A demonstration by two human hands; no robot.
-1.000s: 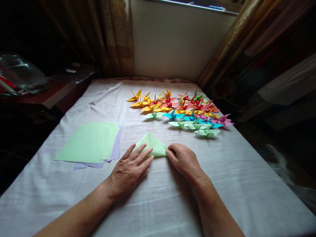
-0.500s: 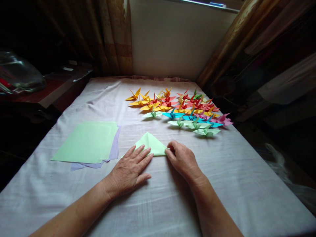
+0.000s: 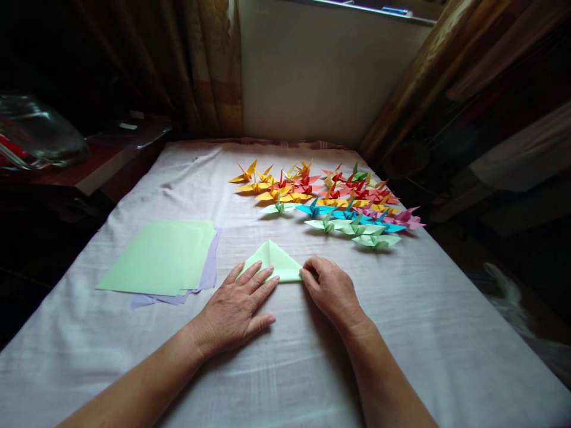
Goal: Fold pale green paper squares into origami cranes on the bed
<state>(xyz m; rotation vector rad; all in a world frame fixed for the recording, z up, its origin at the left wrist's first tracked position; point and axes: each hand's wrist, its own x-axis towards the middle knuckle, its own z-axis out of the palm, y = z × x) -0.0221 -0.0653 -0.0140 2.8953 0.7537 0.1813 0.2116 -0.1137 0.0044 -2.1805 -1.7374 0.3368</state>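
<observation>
Green paper [image 3: 281, 264] is lying mid-frame, folded only as far as a triangle; the left hand [image 3: 238, 304] is resting flat across it, the right hand [image 3: 332, 291] pinching its corner. Unfolded sheets [image 3: 156, 255] are lying at left, finished-looking birds [image 3: 330, 203] standing upper right. Creased white cloth [image 3: 289, 368] is spreading beneath; curtains [image 3: 214, 71] are hanging above.

Left fingers [image 3: 257, 279] flat on folded green paper [image 3: 282, 266]; right fingers [image 3: 311, 279] pinch corner; cranes [image 3: 314, 210] beyond.

Left hand [image 3: 232, 310] with thumb [image 3: 262, 323] farther out
</observation>
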